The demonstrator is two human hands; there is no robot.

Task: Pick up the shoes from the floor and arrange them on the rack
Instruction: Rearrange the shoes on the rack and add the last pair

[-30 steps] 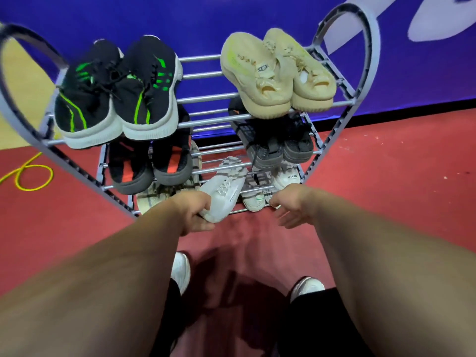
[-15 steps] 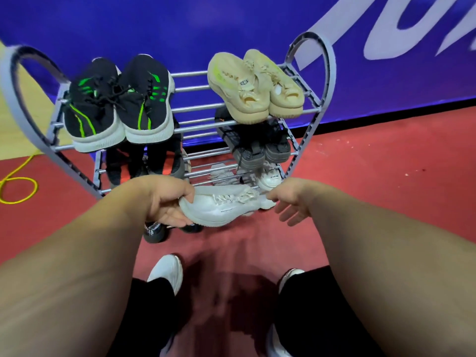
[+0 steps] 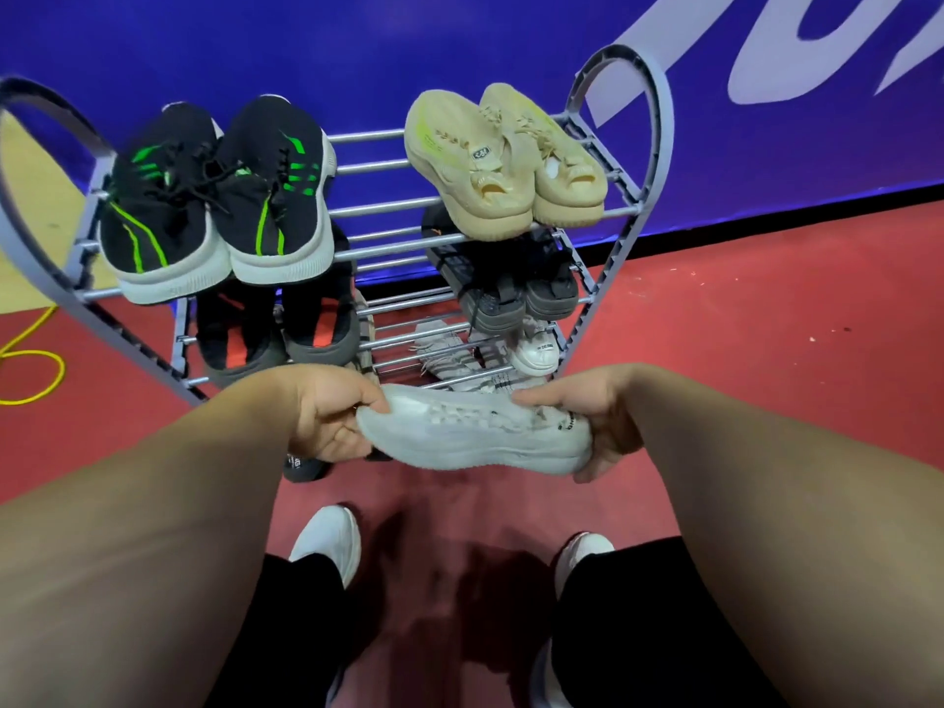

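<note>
The right hand (image 3: 597,421), loose-fingered half a second ago, is now curling round one end of the white sneaker (image 3: 475,436); the left hand (image 3: 327,416) is still gripping the other end. Just beyond the grip, pale shoes (image 3: 531,350) are occupying the lowest tier of the rack (image 3: 659,145). A dark shoe (image 3: 301,465) is lying beneath the left hand.

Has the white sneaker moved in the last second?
Yes. The white sneaker swung away from the bottom of the rack, toward the person, turning crosswise.
</note>
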